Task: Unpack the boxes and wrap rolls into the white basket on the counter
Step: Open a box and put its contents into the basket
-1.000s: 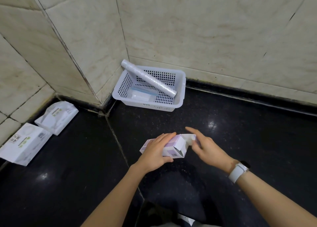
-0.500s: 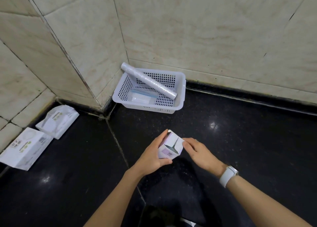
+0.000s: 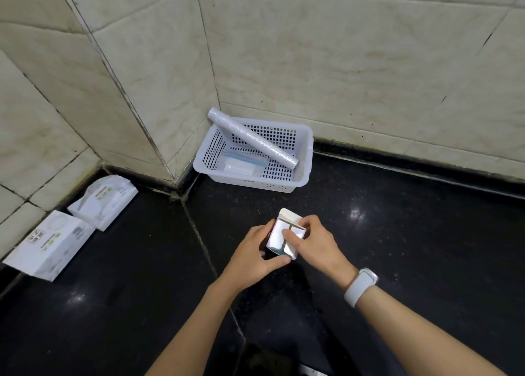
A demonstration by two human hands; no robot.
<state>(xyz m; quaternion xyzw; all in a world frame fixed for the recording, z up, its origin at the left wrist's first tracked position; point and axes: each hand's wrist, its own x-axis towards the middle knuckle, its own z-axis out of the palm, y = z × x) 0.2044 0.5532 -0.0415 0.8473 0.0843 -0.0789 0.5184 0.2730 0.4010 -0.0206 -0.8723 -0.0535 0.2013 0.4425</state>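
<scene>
Head view: small carton end-on, open mouth up; left hand clasps it, right hand fingers pinch flap; white basket straight ahead.

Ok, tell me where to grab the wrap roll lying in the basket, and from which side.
Take the wrap roll near its raised far-left end, coming from above. It lies diagonally, that end propped on the rim of the white basket and sticking out, so fingers can likely close around the tube there. The lower end sits down inside against the near-right wall, leaving less room.
</scene>
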